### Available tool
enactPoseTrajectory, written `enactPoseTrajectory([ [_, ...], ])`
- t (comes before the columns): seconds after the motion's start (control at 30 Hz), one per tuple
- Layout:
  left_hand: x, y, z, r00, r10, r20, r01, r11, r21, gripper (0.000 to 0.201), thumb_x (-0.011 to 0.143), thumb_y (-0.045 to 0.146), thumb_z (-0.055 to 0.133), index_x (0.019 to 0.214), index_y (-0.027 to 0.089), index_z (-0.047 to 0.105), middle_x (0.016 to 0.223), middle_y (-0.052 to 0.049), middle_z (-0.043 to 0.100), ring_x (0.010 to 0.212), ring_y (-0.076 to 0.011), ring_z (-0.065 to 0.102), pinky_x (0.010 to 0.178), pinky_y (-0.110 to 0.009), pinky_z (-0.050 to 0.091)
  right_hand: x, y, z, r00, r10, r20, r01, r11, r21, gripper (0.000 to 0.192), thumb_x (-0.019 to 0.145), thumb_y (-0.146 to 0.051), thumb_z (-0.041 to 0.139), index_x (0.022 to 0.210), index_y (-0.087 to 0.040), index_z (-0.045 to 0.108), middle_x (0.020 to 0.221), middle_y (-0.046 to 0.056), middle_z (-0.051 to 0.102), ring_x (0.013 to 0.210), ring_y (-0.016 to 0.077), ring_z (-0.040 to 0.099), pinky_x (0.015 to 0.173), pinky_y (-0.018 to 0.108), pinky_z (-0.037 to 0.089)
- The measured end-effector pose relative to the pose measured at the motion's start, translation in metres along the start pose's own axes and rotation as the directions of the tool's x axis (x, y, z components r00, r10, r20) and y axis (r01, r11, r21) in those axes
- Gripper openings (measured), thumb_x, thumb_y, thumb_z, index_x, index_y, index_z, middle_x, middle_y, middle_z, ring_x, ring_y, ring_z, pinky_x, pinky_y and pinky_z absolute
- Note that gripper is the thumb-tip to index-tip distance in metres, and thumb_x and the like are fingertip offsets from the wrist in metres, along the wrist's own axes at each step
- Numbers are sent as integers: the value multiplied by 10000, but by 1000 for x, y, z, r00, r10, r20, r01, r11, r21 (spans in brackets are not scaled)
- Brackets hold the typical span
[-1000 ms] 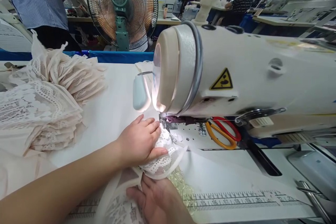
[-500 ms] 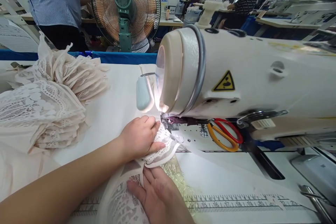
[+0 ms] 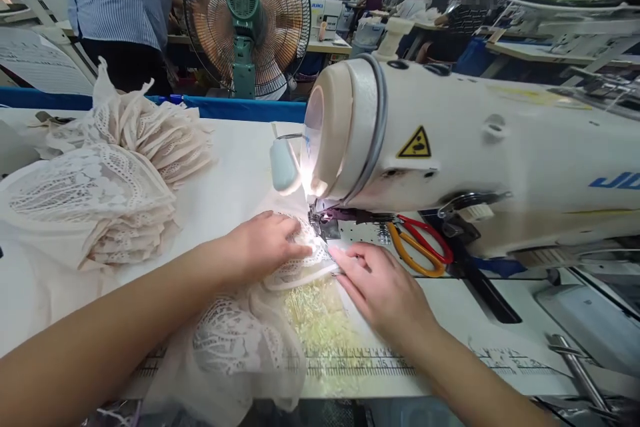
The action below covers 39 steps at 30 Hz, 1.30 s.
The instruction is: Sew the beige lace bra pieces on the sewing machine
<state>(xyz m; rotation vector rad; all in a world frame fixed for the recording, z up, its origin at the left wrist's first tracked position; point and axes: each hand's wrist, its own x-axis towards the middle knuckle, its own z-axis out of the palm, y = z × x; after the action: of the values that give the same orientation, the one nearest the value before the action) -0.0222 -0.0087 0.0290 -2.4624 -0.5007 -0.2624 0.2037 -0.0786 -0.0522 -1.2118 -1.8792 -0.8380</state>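
Left hand (image 3: 260,247) lies flat on the white lace fabric (image 3: 295,273), fingers together, thumb out to the side. Right hand (image 3: 385,287) has its fingers pinching the fabric's right edge; exact contact partly hidden. Fabric sits just near side of the presser foot (image 3: 316,220), under the sewing machine (image 3: 445,140) head. More sheer lace (image 3: 235,340) drapes over the bench's (image 3: 235,180) near edge, across the printed ruler (image 3: 370,365). Red-and-orange-handled scissors (image 3: 417,257) right, stacked lace pieces (image 3: 115,193) left, fan (image 3: 245,20) far.
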Motion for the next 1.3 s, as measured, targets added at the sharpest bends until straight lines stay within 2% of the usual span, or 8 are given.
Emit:
enactPoseTrajectory([
  [0.23, -9, 38, 6, 976, 171, -134, -185, 977, -106, 140, 757, 166, 551, 865, 136, 635, 1038, -85, 636, 983, -211, 559, 1010, -397, 347, 9, -2, 5, 948, -315, 40, 317, 946, -61, 252, 883, -117, 408, 777, -175, 628, 762, 21, 621, 718, 171, 466, 644, 285, 337],
  [0.37, -11, 46, 14, 981, 115, -156, -121, 992, -33, 207, 786, 272, 570, 905, 105, 598, 879, -94, 611, 821, -209, 556, 867, -400, 445, 2, -7, 11, 963, -263, 63, 265, 964, -25, 213, 865, -121, 456, 699, -172, 578, 708, 18, 564, 699, 158, 422, 641, 276, 304],
  [0.53, -3, 28, 27, 926, 226, -301, -201, 973, 113, 195, 903, 190, 425, 971, 163, 605, 829, -59, 597, 765, -173, 519, 791, -365, 445, 6, -12, 18, 981, -194, 22, 195, 979, -67, 228, 821, -85, 481, 618, -173, 536, 641, 10, 512, 648, 147, 381, 578, 262, 252],
  [0.7, 4, 10, 27, 865, 340, -369, -335, 939, 80, 233, 922, 164, 406, 911, 166, 639, 948, -62, 646, 858, -173, 552, 874, -380, 425, 9, -18, 18, 983, -184, 5, 183, 975, -130, 214, 796, -71, 475, 644, -173, 586, 604, 8, 498, 598, 147, 373, 535, 271, 228],
  [0.8, 7, 1, 28, 853, 368, -370, -368, 927, 72, 254, 924, 163, 391, 999, 170, 633, 931, -64, 661, 867, -177, 566, 920, -402, 410, 8, -18, 18, 980, -197, 18, 197, 966, -168, 215, 810, -125, 464, 825, -173, 673, 546, 8, 492, 536, 154, 392, 495, 292, 196],
  [0.93, 11, -10, 30, 861, 377, -341, -369, 925, 92, 262, 918, 174, 398, 1035, 203, 631, 972, -61, 665, 883, -176, 570, 959, -404, 387, 12, -20, 14, 967, -111, 228, 156, 970, -189, 373, 830, -191, 450, 1167, -143, 602, 558, 20, 581, 520, 164, 494, 460, 306, 163],
  [1.1, 17, -22, 28, 853, 401, -335, -388, 915, 108, 259, 900, 142, 416, 1015, 183, 643, 1017, -58, 664, 889, -184, 577, 943, -390, 389, 27, -28, 1, 854, 78, 514, 41, 975, -217, 478, 837, -185, 417, 1312, -146, 461, 662, 39, 665, 556, 182, 574, 435, 304, 165],
  [1.3, 24, -37, 29, 857, 391, -336, -371, 920, 126, 245, 909, 177, 431, 1014, 174, 652, 1064, -60, 663, 949, -211, 580, 854, -373, 419, 22, -24, 1, 862, 58, 504, 28, 986, -162, 455, 879, -209, 375, 1324, -137, 441, 723, 41, 675, 615, 193, 603, 458, 297, 227],
])
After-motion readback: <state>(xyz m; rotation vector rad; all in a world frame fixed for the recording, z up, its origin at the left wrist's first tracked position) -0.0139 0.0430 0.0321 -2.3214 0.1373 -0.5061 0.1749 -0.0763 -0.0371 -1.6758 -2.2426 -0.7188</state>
